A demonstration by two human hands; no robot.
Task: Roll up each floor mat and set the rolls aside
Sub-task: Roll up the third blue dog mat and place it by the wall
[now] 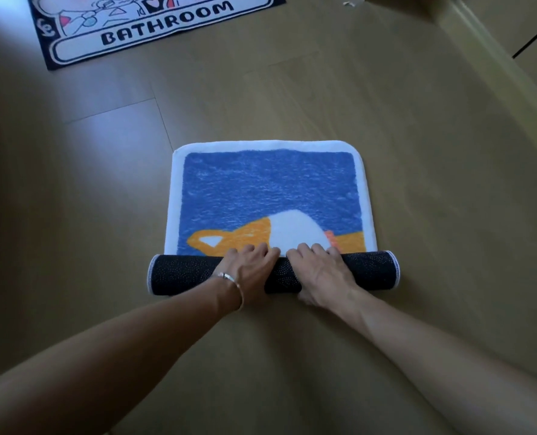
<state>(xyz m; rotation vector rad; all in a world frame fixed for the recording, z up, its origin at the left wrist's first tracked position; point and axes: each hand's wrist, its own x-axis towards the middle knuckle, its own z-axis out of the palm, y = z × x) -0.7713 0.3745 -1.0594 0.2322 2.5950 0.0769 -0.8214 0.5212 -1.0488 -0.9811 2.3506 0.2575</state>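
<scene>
A blue mat (267, 189) with a white border and an orange-and-white figure lies on the wooden floor. Its near end is rolled into a dark, dotted-backed roll (367, 271). My left hand (248, 268) lies over the roll left of centre, fingers curled over its top onto the pile. My right hand (320, 274) grips the roll just right of centre, fingers over the top and thumb low on the near side. A second mat (154, 29), navy and white with the word BATHROOM, lies flat at the far left.
Wooden floor (433, 152) surrounds the mats. A pale baseboard or wall edge (480, 48) runs diagonally along the upper right. A bracelet sits on my left wrist.
</scene>
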